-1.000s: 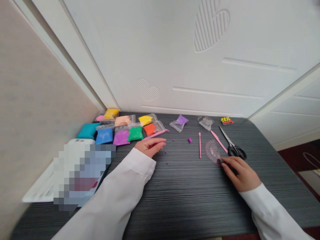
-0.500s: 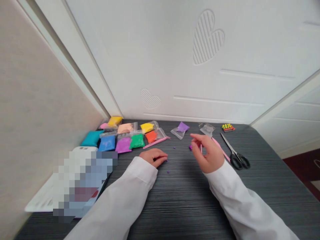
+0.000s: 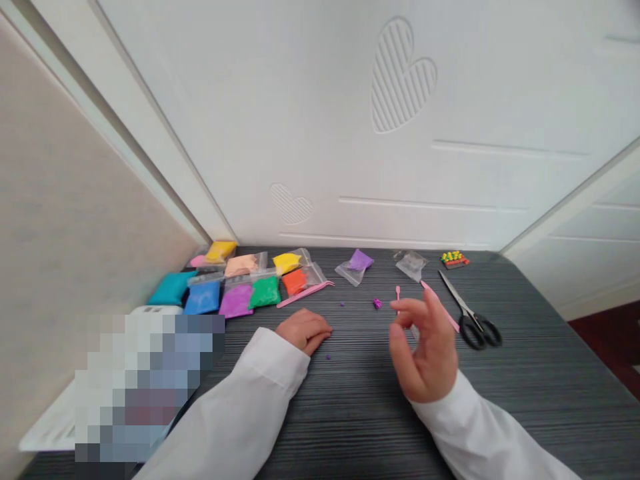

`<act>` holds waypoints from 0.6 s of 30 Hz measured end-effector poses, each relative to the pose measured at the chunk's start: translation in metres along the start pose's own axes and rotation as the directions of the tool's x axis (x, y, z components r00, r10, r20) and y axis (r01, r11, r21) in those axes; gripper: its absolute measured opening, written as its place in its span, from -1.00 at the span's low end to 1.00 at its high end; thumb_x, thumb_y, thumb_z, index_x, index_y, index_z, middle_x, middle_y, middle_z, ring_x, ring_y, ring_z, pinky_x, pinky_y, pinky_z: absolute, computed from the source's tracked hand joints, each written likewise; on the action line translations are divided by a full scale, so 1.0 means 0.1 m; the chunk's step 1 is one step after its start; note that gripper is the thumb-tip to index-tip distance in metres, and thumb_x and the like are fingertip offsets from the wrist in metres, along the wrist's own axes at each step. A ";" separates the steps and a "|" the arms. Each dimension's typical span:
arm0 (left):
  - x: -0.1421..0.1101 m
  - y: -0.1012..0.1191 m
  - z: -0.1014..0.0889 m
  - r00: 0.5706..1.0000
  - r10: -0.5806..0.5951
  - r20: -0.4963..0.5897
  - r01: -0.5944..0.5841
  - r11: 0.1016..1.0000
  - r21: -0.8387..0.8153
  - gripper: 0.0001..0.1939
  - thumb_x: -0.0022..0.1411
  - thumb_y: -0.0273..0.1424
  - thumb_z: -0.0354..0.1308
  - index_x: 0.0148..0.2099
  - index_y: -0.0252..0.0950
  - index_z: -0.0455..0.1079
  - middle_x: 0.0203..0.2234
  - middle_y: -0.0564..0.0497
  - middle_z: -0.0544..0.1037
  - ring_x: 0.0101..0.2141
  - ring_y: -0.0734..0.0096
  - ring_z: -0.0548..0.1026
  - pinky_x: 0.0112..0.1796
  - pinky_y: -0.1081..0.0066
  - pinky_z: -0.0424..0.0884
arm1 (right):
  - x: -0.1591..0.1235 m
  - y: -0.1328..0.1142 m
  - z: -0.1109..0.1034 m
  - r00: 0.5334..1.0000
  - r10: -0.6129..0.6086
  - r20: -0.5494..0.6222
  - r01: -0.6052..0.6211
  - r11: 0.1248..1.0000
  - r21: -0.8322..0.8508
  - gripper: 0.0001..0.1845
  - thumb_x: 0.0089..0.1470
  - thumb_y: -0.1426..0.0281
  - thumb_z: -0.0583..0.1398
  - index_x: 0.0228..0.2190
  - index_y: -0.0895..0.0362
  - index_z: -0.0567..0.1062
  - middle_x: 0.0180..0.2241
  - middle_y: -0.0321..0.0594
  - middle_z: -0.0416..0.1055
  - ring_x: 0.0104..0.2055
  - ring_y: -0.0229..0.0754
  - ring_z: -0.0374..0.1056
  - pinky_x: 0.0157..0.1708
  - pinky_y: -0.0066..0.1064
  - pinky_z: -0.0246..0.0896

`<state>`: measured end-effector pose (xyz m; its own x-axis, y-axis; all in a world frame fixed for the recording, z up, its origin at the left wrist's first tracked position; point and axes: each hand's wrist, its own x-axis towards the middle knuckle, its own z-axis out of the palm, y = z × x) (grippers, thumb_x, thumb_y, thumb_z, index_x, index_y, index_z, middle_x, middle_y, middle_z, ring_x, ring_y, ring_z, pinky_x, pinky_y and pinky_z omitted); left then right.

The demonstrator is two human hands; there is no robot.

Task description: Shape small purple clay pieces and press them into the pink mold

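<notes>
My left hand (image 3: 303,330) rests on the dark table, thumb and fingers pressed together; what lies between the fingertips, if anything, is too small to make out. One tiny purple ball (image 3: 329,357) lies just below it, another purple ball (image 3: 343,304) beyond it. My right hand (image 3: 425,347) is raised over the table, fingers curved and apart from the thumb, holding nothing visible. Beyond it lie a small shiny magenta piece (image 3: 377,303) and a thin pink tool (image 3: 398,292), partly hidden by the fingers.
Bags of coloured clay (image 3: 203,297) crowd the back left, with pink tweezers (image 3: 306,294) beside them. A purple clay bag (image 3: 360,260) and a clear bag (image 3: 411,265) lie farther back. Black scissors (image 3: 473,323), a pink strip (image 3: 443,308) and a yellow-dotted piece (image 3: 454,259) are right.
My right hand has drawn back towards me and tilted upward, uncovering the magenta piece and more of the thin pink tool. The left hand stays pinched on the table. The view has shifted slightly.
</notes>
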<state>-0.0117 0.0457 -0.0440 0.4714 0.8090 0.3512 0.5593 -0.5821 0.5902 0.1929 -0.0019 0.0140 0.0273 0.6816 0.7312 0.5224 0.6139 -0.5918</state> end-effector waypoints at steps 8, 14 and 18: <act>0.06 0.18 -0.11 0.885 -0.436 0.163 0.376 0.462 -0.803 -0.58 -0.23 -0.34 0.27 -0.29 -0.31 0.20 -0.64 0.14 0.41 -0.61 0.59 0.35 -0.54 0.53 0.27 | -0.13 -0.03 0.22 0.929 -0.091 0.358 0.126 0.989 -0.074 -0.53 -0.07 0.51 0.08 -0.05 0.10 0.21 -0.30 -0.16 0.34 -0.28 -0.19 0.25 -0.31 -0.28 0.17; 0.06 0.26 -0.07 0.893 -0.382 0.239 0.338 0.217 -0.916 -0.62 -0.31 -0.34 0.32 -0.52 -0.36 0.18 -0.70 0.14 0.41 -0.69 0.66 0.29 -0.62 0.57 0.18 | -0.13 -0.04 0.30 0.937 -0.145 0.317 0.196 0.971 -0.135 -0.69 -0.10 0.43 0.16 -0.21 0.09 0.38 -0.43 -0.22 0.36 -0.38 -0.25 0.25 -0.37 -0.33 0.12; 0.05 0.31 -0.05 0.867 -0.417 0.273 0.378 0.193 -0.906 -0.64 -0.35 -0.30 0.34 -0.57 -0.39 0.24 -0.74 0.12 0.39 -0.70 0.65 0.29 -0.63 0.55 0.17 | -0.12 -0.04 0.30 0.948 -0.160 0.274 0.204 0.969 -0.139 -0.74 -0.11 0.42 0.18 -0.27 0.09 0.41 -0.46 -0.24 0.35 -0.42 -0.28 0.23 -0.38 -0.34 0.11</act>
<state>0.0047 0.0323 -0.0199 0.3618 0.9217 -0.1396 -0.3316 0.2672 0.9048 0.1647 -0.0006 -0.0031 -0.2912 0.6570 0.6954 0.6301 0.6787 -0.3774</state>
